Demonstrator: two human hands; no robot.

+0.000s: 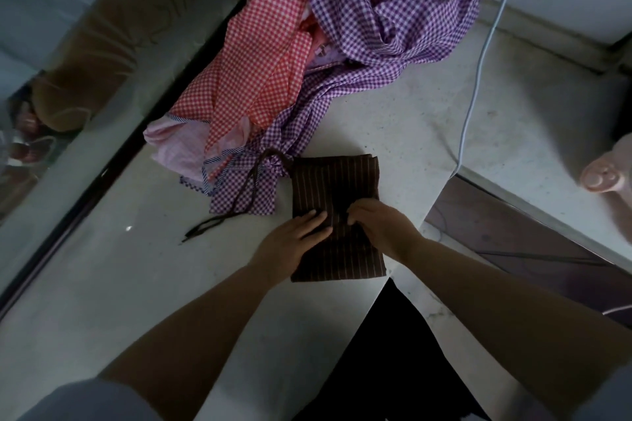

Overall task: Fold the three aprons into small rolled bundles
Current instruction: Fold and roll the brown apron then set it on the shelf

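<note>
A brown striped apron (333, 181) lies folded into a flat rectangle on the pale stone counter (136, 284), just in front of me. My left hand (294, 236) rests flat on its left side with fingers together. My right hand (379, 220) pinches a fold of the cloth near its middle. The apron's dark strings (239, 198) trail to the left over a purple checked apron (376, 20), which lies crumpled behind. A red checked apron (253, 58) lies bunched to the left of the purple one.
A white cable (478, 72) runs down across the counter's right part. A pink fan-like object (605, 178) stands at the right edge. A dark glass pane (85, 61) borders the counter on the left. The counter edge drops off near my body.
</note>
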